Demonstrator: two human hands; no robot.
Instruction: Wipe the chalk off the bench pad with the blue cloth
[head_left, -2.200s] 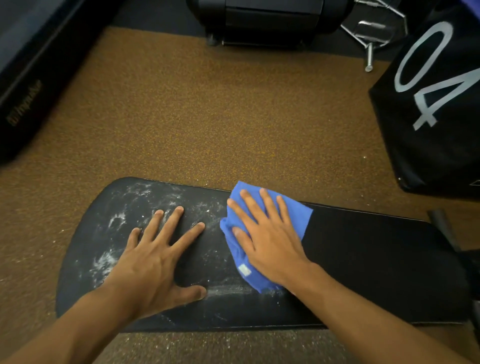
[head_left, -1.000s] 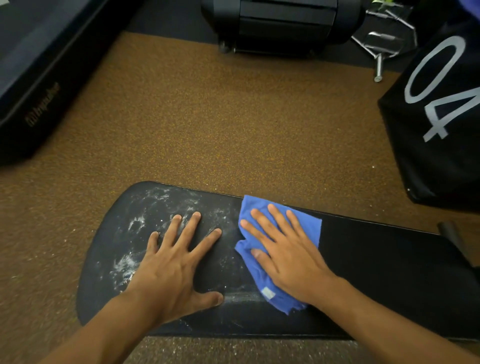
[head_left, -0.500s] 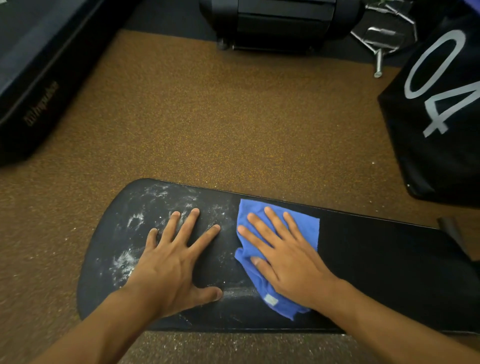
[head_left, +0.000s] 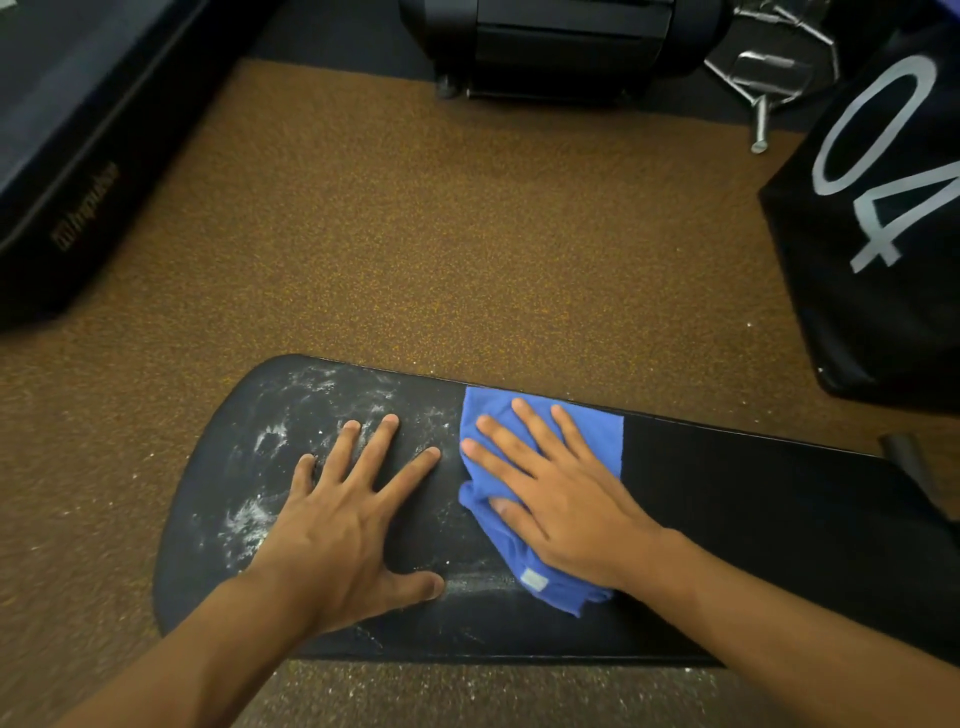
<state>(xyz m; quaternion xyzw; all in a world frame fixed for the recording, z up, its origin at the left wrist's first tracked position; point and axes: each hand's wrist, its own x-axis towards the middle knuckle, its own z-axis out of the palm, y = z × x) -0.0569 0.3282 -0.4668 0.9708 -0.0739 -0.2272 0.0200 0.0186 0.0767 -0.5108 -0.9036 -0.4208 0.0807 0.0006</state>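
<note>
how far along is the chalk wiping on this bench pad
Roughly half. Done: the bench pad to the right of the blue cloth looks clean black. In hand: the right hand presses the cloth flat near the middle, while the left hand rests open on the pad. Left: chalk smears cover the rounded left end, plus a streak by the near edge.
</note>
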